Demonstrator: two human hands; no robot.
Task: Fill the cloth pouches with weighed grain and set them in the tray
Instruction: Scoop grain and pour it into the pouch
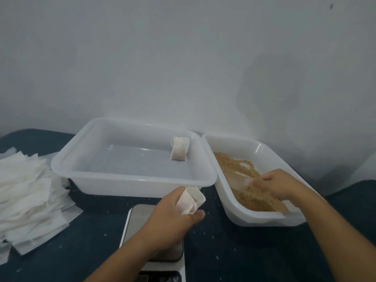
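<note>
From the head view, the left hand (173, 212) pinches an empty cloth pouch (190, 200) above the scale (138, 218), its mouth slack and only partly open. The right hand (278, 185) reaches into the bin of grain (254, 198), fingers curled around what looks like a clear scoop (241, 181), blurred. One filled pouch (179, 148) lies in the tray (130, 180); spare pouches (30, 192) are stacked at left on the tabletop (223, 251). If the mouth sags during pouring, grain likely spills onto the scale and tabletop, spoiling the weight.
</note>
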